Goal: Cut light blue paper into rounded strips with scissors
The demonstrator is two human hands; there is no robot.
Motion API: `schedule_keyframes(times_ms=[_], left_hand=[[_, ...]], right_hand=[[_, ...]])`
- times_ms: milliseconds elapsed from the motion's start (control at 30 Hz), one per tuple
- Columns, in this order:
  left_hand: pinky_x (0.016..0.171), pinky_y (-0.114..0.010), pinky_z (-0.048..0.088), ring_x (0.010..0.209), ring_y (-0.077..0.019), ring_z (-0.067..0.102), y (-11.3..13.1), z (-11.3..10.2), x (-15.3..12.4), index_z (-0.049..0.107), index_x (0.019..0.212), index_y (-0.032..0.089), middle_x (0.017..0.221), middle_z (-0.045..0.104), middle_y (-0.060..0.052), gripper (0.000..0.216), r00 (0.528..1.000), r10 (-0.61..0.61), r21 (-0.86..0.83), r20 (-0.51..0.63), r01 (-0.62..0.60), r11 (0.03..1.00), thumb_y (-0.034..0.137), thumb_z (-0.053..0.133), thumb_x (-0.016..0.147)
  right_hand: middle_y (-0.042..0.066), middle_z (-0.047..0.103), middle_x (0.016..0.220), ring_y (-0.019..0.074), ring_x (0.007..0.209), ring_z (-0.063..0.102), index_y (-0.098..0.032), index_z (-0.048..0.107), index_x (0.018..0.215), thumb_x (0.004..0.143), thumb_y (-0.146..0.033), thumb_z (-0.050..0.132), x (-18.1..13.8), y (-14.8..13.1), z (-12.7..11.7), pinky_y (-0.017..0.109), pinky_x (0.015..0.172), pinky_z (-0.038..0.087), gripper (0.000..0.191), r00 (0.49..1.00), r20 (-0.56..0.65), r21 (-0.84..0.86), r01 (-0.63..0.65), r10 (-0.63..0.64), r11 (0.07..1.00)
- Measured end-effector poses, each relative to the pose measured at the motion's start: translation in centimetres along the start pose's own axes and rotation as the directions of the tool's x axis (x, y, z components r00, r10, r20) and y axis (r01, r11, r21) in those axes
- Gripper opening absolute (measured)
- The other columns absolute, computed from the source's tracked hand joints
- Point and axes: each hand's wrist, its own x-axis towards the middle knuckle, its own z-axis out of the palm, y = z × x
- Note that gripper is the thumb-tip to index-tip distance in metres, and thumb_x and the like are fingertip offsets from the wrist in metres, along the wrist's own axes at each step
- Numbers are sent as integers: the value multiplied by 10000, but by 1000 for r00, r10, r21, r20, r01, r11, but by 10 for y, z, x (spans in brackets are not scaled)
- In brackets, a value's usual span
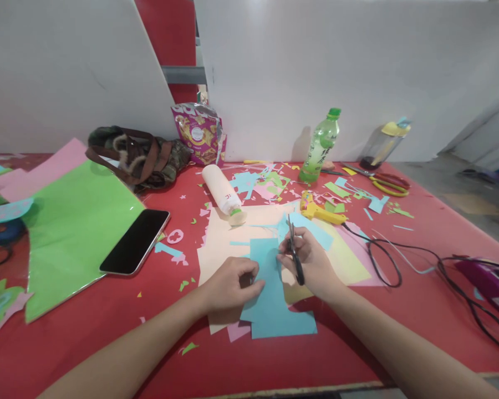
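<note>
My right hand (310, 257) is closed around dark-handled scissors (295, 257), whose blades point away from me, just beyond the right edge of a blue paper sheet (268, 310). On the left edge of that sheet, my left hand (235, 282) is curled, its thumb lying on the paper; its lower fingers are hidden. More sheets lie beneath, among them cream paper (220, 233) and yellow paper (347, 257). Blue offcuts (318, 230) are spread just past the scissors.
A white bottle (220, 188) lies beyond the sheets, near a yellow glue gun (320, 211) with a black cord. To the left are a phone (135, 242) and green sheets (75, 221). A drink bottle (320, 147), snack bag (199, 133) and pliers (388, 184) stand or lie farther back.
</note>
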Motion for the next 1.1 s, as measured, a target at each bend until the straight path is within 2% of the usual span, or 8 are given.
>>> schedule_keyframes(times_ms=[167, 300, 433, 567, 733, 967, 1100], left_hand=[[526, -201, 301, 524, -88, 356, 1, -2, -1, 353, 557, 171, 543, 357, 46, 243, 999, -1, -43, -41, -1, 999, 275, 381, 775], [499, -206, 302, 500, -91, 354, 0, -2, -2, 460, 800, 166, 574, 376, 50, 164, 988, -110, -99, -111, 99, 990, 265, 330, 819], [472, -209, 277, 472, -95, 338, -1, 0, -2, 406, 1018, 159, 536, 291, 73, 220, 985, -140, -111, -100, 129, 985, 214, 314, 825], [480, -211, 275, 479, -93, 309, -3, 4, -4, 231, 1228, 161, 569, 285, 72, 398, 992, -119, -188, -38, 110, 976, 181, 283, 834], [467, -210, 256, 462, -90, 283, -2, 6, -5, 191, 1263, 166, 556, 259, 77, 426, 992, -127, -205, -4, 123, 971, 189, 268, 844], [471, -215, 273, 472, -97, 309, 2, 5, -5, 225, 1249, 159, 553, 288, 71, 412, 989, -140, -200, 43, 146, 969, 192, 272, 841], [477, -209, 285, 478, -92, 322, 2, 6, -5, 234, 1239, 151, 565, 312, 66, 404, 989, -140, -231, 48, 147, 962, 194, 274, 839]], right_hand=[[-56, 496, 611, 91, 533, 482, -216, 397, 772, 570, -134, 619, 1, 2, -2, 217, 492, 393, 312, 1000, 9, -48, 0, 0, 999], [-41, 524, 634, 113, 572, 518, -219, 402, 788, 584, -157, 611, 2, 5, -5, 241, 523, 418, 299, 999, -4, -82, 36, -36, 996], [-22, 535, 649, 151, 657, 563, -218, 406, 771, 590, -173, 610, 1, 2, -2, 279, 588, 443, 276, 999, -19, -135, 47, -50, 990], [-28, 507, 603, 171, 680, 575, -224, 414, 743, 604, -179, 612, -1, -2, 1, 301, 611, 453, 246, 999, -21, -201, 40, -45, 979], [-29, 493, 614, 162, 661, 561, -226, 418, 747, 614, -196, 623, -1, 0, -1, 283, 582, 448, 246, 1000, -20, -214, 19, -24, 977], [-44, 463, 622, 120, 564, 485, -222, 423, 790, 638, -190, 607, -1, 9, -4, 248, 514, 408, 241, 997, 51, -247, 62, -51, 967], [-35, 476, 632, 120, 579, 487, -214, 426, 808, 655, -184, 587, -1, 13, -4, 239, 513, 399, 224, 994, 80, -277, 96, -76, 956]])
